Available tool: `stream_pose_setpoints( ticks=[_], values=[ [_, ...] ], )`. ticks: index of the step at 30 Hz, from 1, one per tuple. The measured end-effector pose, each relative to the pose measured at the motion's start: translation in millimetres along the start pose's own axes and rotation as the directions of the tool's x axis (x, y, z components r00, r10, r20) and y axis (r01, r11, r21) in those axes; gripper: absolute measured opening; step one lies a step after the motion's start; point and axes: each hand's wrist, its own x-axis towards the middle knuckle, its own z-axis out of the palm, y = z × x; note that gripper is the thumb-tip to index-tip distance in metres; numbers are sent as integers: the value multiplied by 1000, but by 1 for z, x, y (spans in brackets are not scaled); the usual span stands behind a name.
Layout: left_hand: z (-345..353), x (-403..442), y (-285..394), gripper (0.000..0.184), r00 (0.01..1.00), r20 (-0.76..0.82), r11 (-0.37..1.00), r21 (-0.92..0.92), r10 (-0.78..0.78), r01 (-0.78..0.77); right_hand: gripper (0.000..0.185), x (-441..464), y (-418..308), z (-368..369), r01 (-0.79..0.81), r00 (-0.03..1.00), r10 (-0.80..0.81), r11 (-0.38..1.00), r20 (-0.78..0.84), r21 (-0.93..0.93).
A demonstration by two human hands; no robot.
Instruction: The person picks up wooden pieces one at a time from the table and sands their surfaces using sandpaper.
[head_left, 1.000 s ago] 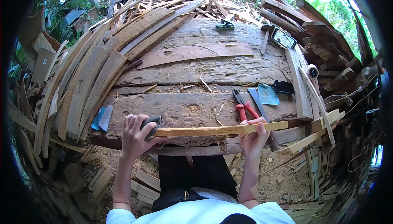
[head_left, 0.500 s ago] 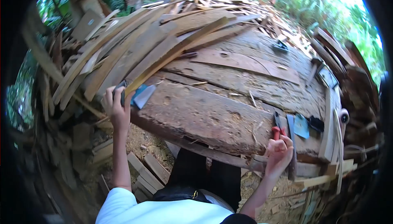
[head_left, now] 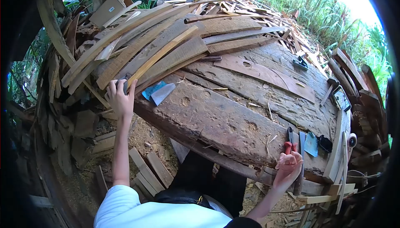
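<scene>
At the left end of the bench, my left hand (head_left: 121, 99) is closed round the near end of a narrow yellowish wooden strip (head_left: 164, 54). Under its fingers is also a small dark object (head_left: 125, 87) that I cannot make out. The strip slants away over a pile of boards (head_left: 177, 59). At the bench's front right edge my right hand (head_left: 289, 169) has its fingers curled in, and what they hold, if anything, cannot be seen. Just beyond its fingertips lie red-handled pliers (head_left: 290, 144), beside a long flat dark tool (head_left: 301, 153).
The rough wooden bench (head_left: 216, 119) bears a blue piece (head_left: 153, 90), a grey piece (head_left: 163, 94), a thin curved board (head_left: 266, 76), a hammer (head_left: 329, 90), a phone-like device (head_left: 342, 98) and a black object (head_left: 325, 144). Offcuts (head_left: 152, 169) lie on the ground.
The far end of the strip in my left hand has moved left and down over the boards. My right hand stays near the pliers. The whole view has shifted slightly.
</scene>
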Motion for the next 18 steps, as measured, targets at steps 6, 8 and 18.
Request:
stream_pose_setpoints(
  ticks=[6, 8, 18],
  values=[
    [3, 14, 17, 41, 982, -71, 982, -86, -172, 166, 46, 0, 2, -1, -4, 1000, 4, 1000, -4, 3],
    [0, 16, 24, 38, 984, -90, 986, 37, -156, 160, 45, 0, 3, -3, 17, 1000, -17, 1000, -11, -6],
    [-14, 24, 32, 16, 997, 71, 998, -51, -22, 26, 45, -2, -4, 4, -64, 997, 63, 998, -46, -29]
  ],
)
